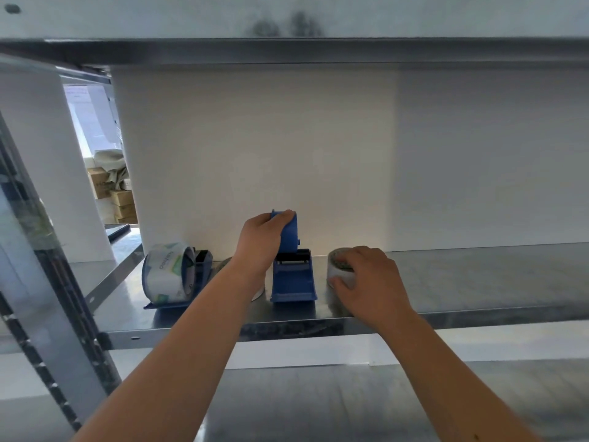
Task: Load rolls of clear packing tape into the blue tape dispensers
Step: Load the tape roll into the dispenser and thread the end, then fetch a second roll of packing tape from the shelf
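Risk: the empty blue dispenser (293,280) tips on the shelf (478,279) if the left hand (259,240), gripping its raised top, pulls while the right hand (369,279) lifts the clasped tape roll (339,272) beside it (the loaded dispenser (204,261) stands left).

**Metal shelving backed by a white panel (255,148)**

A steel shelf (478,279) is seen across the middle of the frame, a lower shelf (318,406) at the bottom, and the grey edge of an upper shelf (287,51) along the top, above which two dark smudges (299,23) are visible. A perforated upright (73,330) is set at the lower left. Stacked cardboard boxes (122,204) are shown through the gap at the middle left.
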